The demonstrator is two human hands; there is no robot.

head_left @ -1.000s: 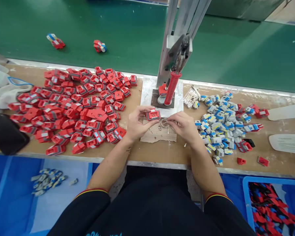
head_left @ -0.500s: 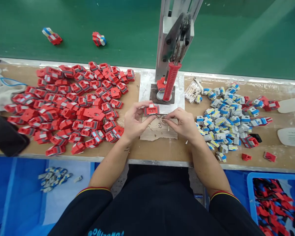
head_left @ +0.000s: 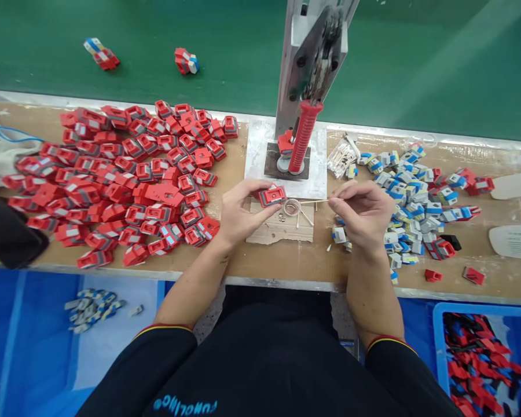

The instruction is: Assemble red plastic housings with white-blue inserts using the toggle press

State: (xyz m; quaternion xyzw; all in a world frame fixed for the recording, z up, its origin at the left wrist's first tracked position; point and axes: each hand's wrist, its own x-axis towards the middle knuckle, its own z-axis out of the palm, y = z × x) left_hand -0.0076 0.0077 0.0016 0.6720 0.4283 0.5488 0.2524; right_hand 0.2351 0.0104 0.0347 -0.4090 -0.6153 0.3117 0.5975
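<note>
Left hand [head_left: 238, 217] fingers [head_left: 255, 186] clamped on 1 red housing [head_left: 272, 195], held just above the cardboard pad [head_left: 282, 229]. Right hand [head_left: 362, 214] fingers [head_left: 336, 198] pinched together on a thin wooden stick [head_left: 313, 201], tip reaching over a small clear dish [head_left: 292, 207] beside the housing. Behind, a lever press with red handle [head_left: 303, 136]. On the table [head_left: 260, 263], left, a red pile [head_left: 121, 179]; right, blue-grey parts [head_left: 410, 191].
</note>
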